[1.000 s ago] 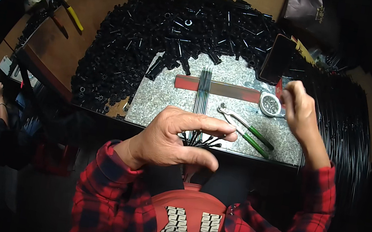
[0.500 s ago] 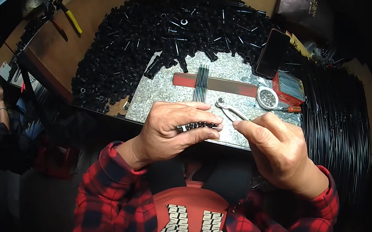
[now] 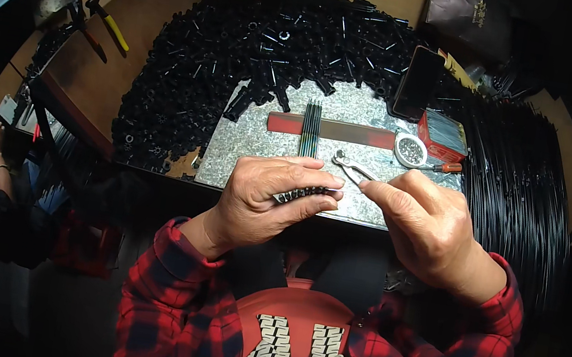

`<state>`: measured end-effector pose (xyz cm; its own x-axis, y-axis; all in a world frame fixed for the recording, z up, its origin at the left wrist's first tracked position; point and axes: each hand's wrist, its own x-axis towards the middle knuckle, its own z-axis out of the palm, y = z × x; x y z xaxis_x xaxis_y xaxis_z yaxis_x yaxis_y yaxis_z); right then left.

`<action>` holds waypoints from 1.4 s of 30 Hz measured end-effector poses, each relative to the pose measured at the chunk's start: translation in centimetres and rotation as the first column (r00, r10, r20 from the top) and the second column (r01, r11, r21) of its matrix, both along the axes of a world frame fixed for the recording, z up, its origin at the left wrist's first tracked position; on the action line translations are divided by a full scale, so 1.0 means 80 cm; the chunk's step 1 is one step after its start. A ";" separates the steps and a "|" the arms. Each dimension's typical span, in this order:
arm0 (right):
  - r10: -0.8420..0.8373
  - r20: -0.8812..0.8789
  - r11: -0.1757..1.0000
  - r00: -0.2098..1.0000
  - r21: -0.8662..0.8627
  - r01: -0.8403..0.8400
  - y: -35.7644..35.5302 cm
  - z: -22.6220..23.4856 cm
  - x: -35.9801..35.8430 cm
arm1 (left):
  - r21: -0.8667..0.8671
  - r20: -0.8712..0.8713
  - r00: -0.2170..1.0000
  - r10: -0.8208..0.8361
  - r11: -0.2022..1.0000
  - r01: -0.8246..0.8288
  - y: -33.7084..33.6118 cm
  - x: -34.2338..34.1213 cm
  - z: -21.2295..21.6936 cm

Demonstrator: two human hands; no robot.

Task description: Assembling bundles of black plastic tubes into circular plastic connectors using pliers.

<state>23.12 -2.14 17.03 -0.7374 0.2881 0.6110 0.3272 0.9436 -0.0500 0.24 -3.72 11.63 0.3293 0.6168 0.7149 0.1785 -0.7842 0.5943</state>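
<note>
Both hands work at the metal sheet's point(image 3: 246, 145) near edge: left hand point(image 3: 264, 194) grips black rods point(image 3: 301, 195), right hand point(image 3: 426, 221) pinches pliers point(image 3: 350, 166).

A single head-worn fisheye looks steeply down, close over the metal-topped bench point(image 3: 261, 148) and lap.

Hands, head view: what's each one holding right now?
Left hand: closed on a bundle of thin black rods.
Right hand: fingertips pinched near the pliers; what they hold cannot be told.
</note>
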 end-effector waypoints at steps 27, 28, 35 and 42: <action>0.055 0.063 0.995 0.996 0.083 -0.061 0.002 0.015 0.009 | 0.067 -0.051 0.997 -0.064 0.996 0.067 0.016 0.009 -0.005; 0.051 0.063 0.996 0.997 0.068 -0.056 0.001 0.015 0.009 | 0.070 -0.047 0.997 -0.063 0.995 0.066 0.016 0.009 -0.005; 0.015 -0.004 0.996 1.000 -0.086 -0.015 0.004 0.005 0.011 | 0.044 -0.047 0.998 -0.047 0.998 0.049 0.014 0.007 -0.003; 0.037 0.025 0.998 0.999 0.054 -0.038 0.007 0.015 0.006 | 0.059 -0.060 0.994 -0.091 0.994 0.095 0.021 0.012 -0.005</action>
<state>23.63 -1.61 18.20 -0.7618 0.2268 0.6068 0.2920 0.9564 0.0091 1.22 -2.02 11.20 0.4246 0.5371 0.7289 0.1354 -0.8336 0.5355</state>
